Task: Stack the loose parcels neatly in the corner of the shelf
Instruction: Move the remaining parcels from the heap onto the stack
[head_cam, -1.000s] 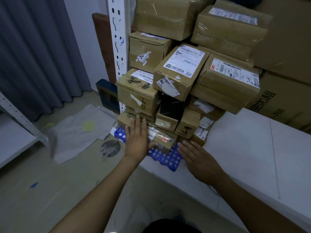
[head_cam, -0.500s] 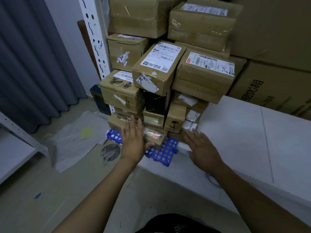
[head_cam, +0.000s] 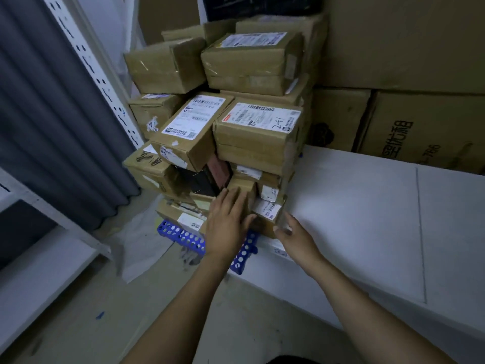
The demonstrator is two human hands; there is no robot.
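A pile of several brown cardboard parcels point(head_cam: 258, 132) fills the left corner of the white shelf point(head_cam: 354, 206), beside the perforated white upright point(head_cam: 89, 61). A blue perforated rack point(head_cam: 181, 235) sticks out from under the lowest parcels, past the shelf's front edge. My left hand point(head_cam: 227, 224) lies flat, fingers straight, against the front of the small low parcels point(head_cam: 242, 189). My right hand point(head_cam: 295, 237) touches the right corner of the bottom parcel point(head_cam: 267, 214), with the thumb on its front and the fingers round its side.
Large cartons point(head_cam: 393, 122) stand along the back of the shelf at the right. A grey curtain point(head_cam: 52, 127) hangs at the left. White paper point(head_cam: 141, 248) lies on the floor below the rack. A second white shelf point(head_cam: 39, 271) is at the lower left.
The view has swung right and upward. My left hand has slid right and up from the lowest parcel onto the small ones. My right hand has moved in to the bottom parcel's right corner.
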